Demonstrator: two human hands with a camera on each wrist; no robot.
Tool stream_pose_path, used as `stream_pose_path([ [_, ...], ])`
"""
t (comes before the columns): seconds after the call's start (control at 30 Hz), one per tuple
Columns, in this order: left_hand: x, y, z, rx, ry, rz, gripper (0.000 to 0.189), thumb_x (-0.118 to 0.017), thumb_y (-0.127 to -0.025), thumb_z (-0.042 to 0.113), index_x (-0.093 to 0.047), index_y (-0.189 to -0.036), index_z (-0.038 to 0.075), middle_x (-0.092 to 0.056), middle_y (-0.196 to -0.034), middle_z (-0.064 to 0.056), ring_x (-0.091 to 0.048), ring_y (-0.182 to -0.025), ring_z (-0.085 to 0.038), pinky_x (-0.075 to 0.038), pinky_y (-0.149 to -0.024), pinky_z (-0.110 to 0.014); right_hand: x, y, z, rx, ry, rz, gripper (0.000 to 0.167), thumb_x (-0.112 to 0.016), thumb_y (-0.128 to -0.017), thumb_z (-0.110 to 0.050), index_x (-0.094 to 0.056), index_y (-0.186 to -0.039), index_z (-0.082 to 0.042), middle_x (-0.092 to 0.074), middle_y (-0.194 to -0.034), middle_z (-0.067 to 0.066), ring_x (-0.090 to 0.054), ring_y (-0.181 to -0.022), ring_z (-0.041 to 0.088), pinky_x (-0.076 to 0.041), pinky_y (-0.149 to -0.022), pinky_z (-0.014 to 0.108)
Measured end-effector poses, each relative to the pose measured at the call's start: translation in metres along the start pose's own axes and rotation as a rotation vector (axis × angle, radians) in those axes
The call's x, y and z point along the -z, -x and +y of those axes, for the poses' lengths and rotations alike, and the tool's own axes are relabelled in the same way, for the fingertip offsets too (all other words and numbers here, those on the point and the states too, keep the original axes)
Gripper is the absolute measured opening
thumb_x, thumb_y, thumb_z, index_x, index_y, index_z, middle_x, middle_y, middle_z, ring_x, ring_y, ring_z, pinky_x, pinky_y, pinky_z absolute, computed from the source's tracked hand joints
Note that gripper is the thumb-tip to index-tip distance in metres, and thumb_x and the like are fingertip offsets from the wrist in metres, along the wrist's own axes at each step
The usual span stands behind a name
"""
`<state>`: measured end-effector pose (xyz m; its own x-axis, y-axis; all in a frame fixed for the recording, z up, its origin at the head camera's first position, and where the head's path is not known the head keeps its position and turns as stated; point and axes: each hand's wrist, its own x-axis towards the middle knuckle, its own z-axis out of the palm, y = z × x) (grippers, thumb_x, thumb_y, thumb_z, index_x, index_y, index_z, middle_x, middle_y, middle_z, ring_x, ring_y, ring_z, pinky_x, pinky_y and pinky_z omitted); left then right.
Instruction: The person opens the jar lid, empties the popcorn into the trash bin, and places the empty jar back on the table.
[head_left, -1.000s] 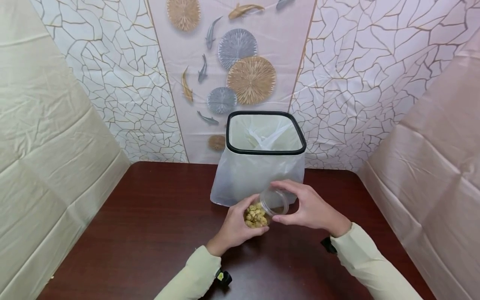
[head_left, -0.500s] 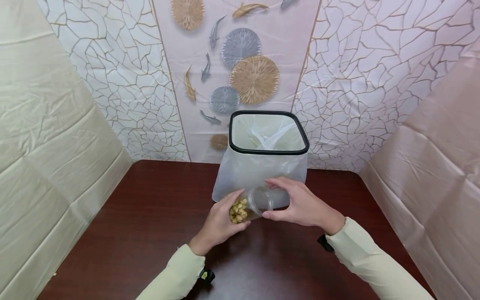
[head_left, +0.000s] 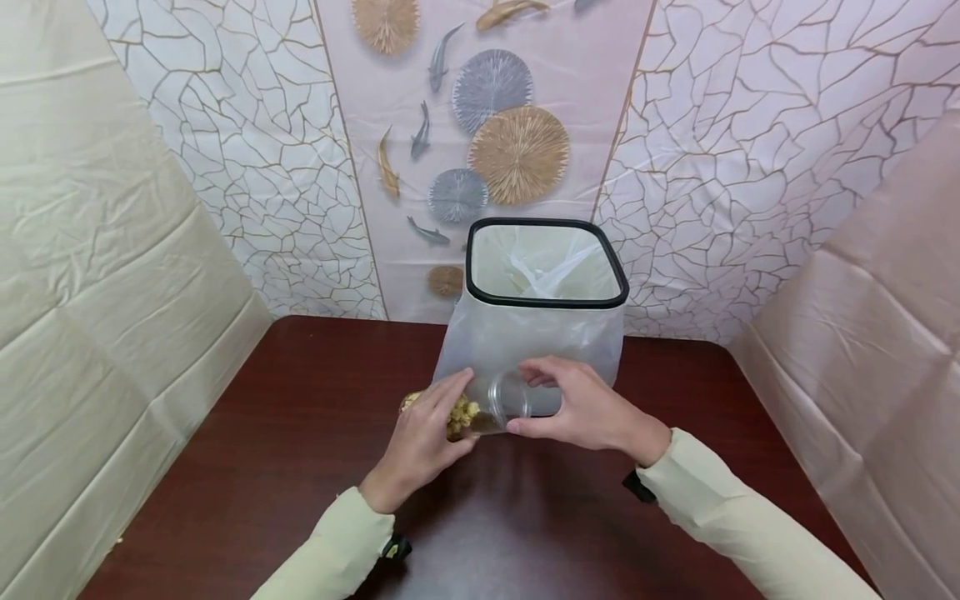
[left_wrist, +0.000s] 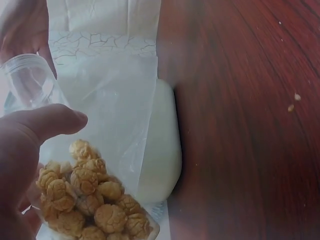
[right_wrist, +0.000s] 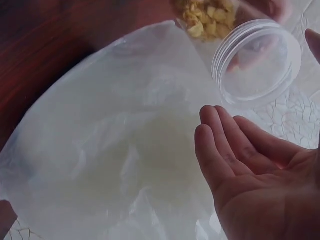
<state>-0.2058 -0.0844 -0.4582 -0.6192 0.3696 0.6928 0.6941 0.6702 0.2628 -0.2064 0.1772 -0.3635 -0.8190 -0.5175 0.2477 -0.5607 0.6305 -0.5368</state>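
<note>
A clear plastic jar [head_left: 508, 397] lies tilted toward its side, mouth facing right. My left hand [head_left: 420, 433] grips its body, thumb on the near side and fingers over the top. Caramel popcorn [left_wrist: 85, 195] fills the jar's base end, partly hidden behind the left hand in the head view. Threads ring the jar's wide mouth in the right wrist view, and no lid shows on it. My right hand [head_left: 592, 408] is held with fingers spread from the thumb beside that mouth. Its fingertips [right_wrist: 207, 132] sit just below the rim in the right wrist view, holding nothing.
Behind the hands stands a white bin with a black rim [head_left: 547, 304], lined with a translucent bag [head_left: 570, 333] hanging over its outside. Small crumbs [left_wrist: 294, 102] lie on the dark wooden table [head_left: 300, 400]. Patterned cloth [head_left: 517, 158] hangs behind it.
The left hand and jar have moved left, and the jar has swung closer to lying flat, with its popcorn toward the base. The right hand has also shifted left, staying near the mouth.
</note>
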Motion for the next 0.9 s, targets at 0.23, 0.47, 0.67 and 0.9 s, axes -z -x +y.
stream_pose_path([
  [0.23,0.001,0.002,-0.003,-0.010,-0.048,0.021,0.091,-0.098,-0.067,0.013,-0.057,-0.148,0.004,-0.065,-0.146,-0.012,-0.065,-0.131,-0.029,-0.057,-0.105,-0.043,-0.014,-0.005,0.000,-0.034,-0.017,-0.004,0.074,-0.087,-0.081,-0.049,-0.065,-0.135,-0.004,-0.073,-0.123,0.008,-0.073,-0.111,0.024,-0.060,-0.097,0.046],
  [0.47,0.000,0.005,-0.004,-0.005,-0.064,-0.009,0.089,-0.097,-0.069,0.014,-0.057,-0.148,0.004,-0.065,-0.147,-0.012,-0.065,-0.132,-0.028,-0.057,-0.105,-0.042,-0.026,-0.007,0.001,-0.062,-0.040,0.037,0.068,-0.089,-0.080,-0.045,-0.067,-0.132,-0.007,-0.074,-0.117,0.005,-0.074,-0.102,0.019,-0.061,-0.093,0.041],
  [0.67,0.006,0.005,-0.005,-0.007,-0.070,-0.018,0.088,-0.099,-0.067,0.014,-0.060,-0.145,0.005,-0.067,-0.143,-0.011,-0.066,-0.130,-0.027,-0.058,-0.104,-0.042,-0.029,-0.009,-0.001,-0.045,-0.037,0.046,0.064,-0.088,-0.079,-0.044,-0.068,-0.128,-0.007,-0.074,-0.110,0.003,-0.073,-0.098,0.016,-0.061,-0.089,0.039],
  [0.9,0.009,0.003,-0.004,-0.023,-0.062,-0.030,0.086,-0.098,-0.066,0.015,-0.061,-0.143,0.005,-0.069,-0.139,-0.011,-0.068,-0.127,-0.028,-0.057,-0.104,-0.044,-0.030,-0.009,0.001,0.012,-0.024,0.075,0.060,-0.089,-0.076,-0.041,-0.070,-0.122,-0.008,-0.074,-0.104,0.002,-0.073,-0.093,0.015,-0.062,-0.085,0.040],
])
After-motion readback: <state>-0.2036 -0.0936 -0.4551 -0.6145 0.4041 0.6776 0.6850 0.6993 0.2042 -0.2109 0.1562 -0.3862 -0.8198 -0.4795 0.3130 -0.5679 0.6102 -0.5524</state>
